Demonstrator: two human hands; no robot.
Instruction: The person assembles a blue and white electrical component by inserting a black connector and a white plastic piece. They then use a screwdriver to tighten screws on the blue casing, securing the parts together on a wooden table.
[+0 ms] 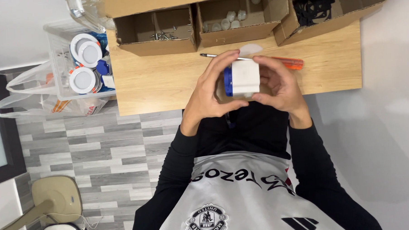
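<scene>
Both hands met over the near edge of the wooden bench (167, 84), holding one small item between them. The left hand (210, 90) curled around a small white box (246, 77) with a blue part on its left side, thumb below and fingers arched over the top, so its grip was closed on the box. The right hand (280, 87) mirrored it from the other side, fingers wrapped over the top right corner and thumb under the bottom edge, its grip also closed on the box. The box sat upright between the two palms, raised just above the bench and close to the person's chest.

Just beyond the hands, an orange-handled screwdriver (275, 61) lay flat on the bench, its metal shaft pointing left. A small pale round disc (251, 48) rested near it, slightly farther away.

Along the far edge of the bench stood three open cardboard boxes. The left cardboard box (156, 33) held a scatter of small metal screws. The middle cardboard box (233, 21) held small whitish plastic pieces. The right cardboard box (332, 10) held a heap of black parts.

To the left of the bench, a clear plastic crate (60, 65) contained round white light fittings (85, 51) with some orange and blue pieces beside them. A white plastic bag (40, 96) lay against the crate on the grey plank floor (115, 145).
</scene>
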